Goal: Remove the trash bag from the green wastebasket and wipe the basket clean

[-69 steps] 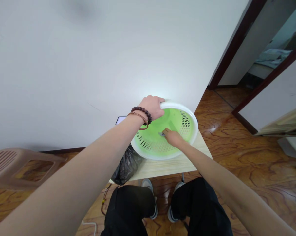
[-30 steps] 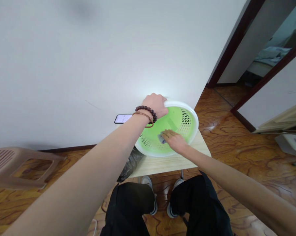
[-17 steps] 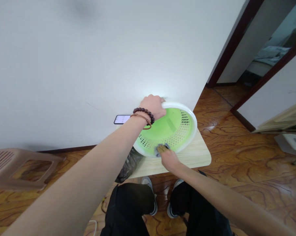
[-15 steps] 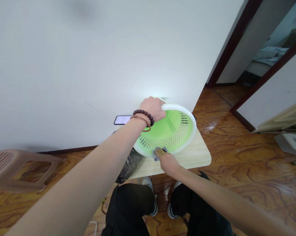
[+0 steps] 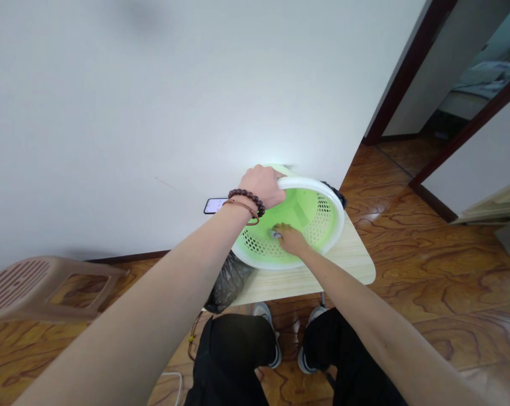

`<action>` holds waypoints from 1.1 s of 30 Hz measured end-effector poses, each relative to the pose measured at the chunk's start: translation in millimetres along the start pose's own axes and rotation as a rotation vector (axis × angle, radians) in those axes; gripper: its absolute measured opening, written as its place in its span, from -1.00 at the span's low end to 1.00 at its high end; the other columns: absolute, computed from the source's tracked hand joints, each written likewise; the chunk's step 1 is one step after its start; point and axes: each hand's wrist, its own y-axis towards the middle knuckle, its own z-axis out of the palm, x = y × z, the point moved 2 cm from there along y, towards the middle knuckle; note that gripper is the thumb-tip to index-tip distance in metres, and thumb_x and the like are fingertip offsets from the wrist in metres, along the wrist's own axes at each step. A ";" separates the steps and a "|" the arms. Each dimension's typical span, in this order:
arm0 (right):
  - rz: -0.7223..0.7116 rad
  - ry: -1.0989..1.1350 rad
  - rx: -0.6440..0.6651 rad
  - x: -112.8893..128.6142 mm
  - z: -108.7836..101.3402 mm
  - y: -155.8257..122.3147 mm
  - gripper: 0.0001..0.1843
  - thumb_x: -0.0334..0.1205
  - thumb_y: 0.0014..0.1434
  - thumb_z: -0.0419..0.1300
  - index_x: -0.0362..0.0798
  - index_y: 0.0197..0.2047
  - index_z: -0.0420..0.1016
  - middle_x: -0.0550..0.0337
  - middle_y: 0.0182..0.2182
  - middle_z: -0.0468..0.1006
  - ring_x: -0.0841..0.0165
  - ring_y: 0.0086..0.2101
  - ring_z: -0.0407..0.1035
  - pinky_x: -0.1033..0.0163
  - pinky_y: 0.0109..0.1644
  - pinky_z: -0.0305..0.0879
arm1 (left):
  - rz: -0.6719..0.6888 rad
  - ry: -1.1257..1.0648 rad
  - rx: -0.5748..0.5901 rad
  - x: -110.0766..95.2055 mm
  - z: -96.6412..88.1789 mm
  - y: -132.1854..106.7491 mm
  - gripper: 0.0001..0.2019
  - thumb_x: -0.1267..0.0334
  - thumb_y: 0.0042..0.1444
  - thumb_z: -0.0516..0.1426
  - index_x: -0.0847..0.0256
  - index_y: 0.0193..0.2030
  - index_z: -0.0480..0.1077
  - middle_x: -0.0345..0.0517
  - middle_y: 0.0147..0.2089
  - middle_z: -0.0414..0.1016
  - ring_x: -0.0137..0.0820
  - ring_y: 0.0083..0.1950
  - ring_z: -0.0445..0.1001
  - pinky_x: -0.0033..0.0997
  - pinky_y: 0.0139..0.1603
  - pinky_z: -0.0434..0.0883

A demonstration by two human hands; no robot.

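A green plastic basket (image 5: 322,239) with a white rim and rows of holes is tilted toward me over a small light wood table (image 5: 348,265). My left hand (image 5: 264,186), with a beaded bracelet at the wrist, is closed around the basket's upper rim. Inside the basket, my right hand (image 5: 292,239) is closed on a crumpled greyish cloth (image 5: 275,234), which is mostly covered by the fingers. The cloth is at the basket's inner surface; whether it presses there I cannot tell.
A phone (image 5: 214,206) with a lit screen lies by the wall, left of the basket. A dark plastic bag (image 5: 232,285) bulges at the table's left edge. A brown plastic stool (image 5: 56,287) stands on the wood floor at left. A doorway (image 5: 424,73) opens at right.
My right hand has moved with the cloth from the basket's near rim up into its inside. My left hand keeps its hold on the upper rim.
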 end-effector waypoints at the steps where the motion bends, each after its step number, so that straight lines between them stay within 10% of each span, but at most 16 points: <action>1: -0.027 -0.020 0.008 3.6 8.6 -3.4 -0.47 -0.44 0.12 -0.06 -0.15 0.18 0.21 0.04 0.17 0.23 0.28 0.12 0.15 0.16 0.20 0.01 | 0.001 -0.006 -0.001 -0.3 -0.1 0.0 -0.58 0.21 -0.04 0.01 0.03 -0.01 0.43 -0.10 -0.32 0.48 -0.30 -0.25 0.40 -0.31 -0.21 0.30; 6: -0.098 -0.079 0.041 8.3 18.3 -21.1 -0.42 -0.51 0.09 -0.09 -0.17 0.21 0.15 0.04 0.20 0.18 0.33 0.14 0.11 0.21 0.23 -0.06 | 0.019 -0.015 -0.008 0.9 0.1 0.1 -0.60 0.12 0.01 -0.01 0.03 -0.02 0.43 -0.10 -0.32 0.49 -0.29 -0.23 0.41 -0.33 -0.19 0.28; 13: -0.034 -0.245 0.179 -12.2 -28.1 -39.3 -0.59 -0.47 0.12 -0.07 -0.12 0.01 0.37 0.00 -0.18 0.53 0.23 -0.18 0.40 0.21 -0.17 0.28 | 0.077 0.021 -0.089 2.0 -9.1 2.5 -0.53 -0.09 0.07 -0.11 0.10 -0.09 0.44 -0.08 -0.29 0.50 -0.28 -0.25 0.44 -0.36 -0.24 0.30; 22: 0.008 -0.342 -0.006 -23.4 -31.0 -29.3 -0.64 -0.52 0.13 -0.11 -0.24 -0.14 0.47 -0.10 -0.17 0.50 0.21 -0.05 0.30 0.18 0.04 0.12 | 0.133 -0.126 -0.132 9.7 -6.8 6.4 -0.55 -0.05 0.08 -0.06 0.00 0.05 0.35 -0.18 -0.17 0.52 -0.33 -0.18 0.45 -0.39 -0.14 0.31; 33: 0.059 -0.029 0.124 34.7 -12.3 -56.2 -0.45 -0.49 0.06 -0.04 -0.05 0.13 0.27 0.03 -0.15 0.52 0.24 -0.19 0.41 0.22 -0.15 0.25 | 0.121 -0.076 -0.075 8.6 -3.1 4.5 -0.61 0.30 -0.06 0.02 0.11 -0.06 0.42 -0.14 -0.36 0.49 -0.36 -0.32 0.44 -0.44 -0.29 0.32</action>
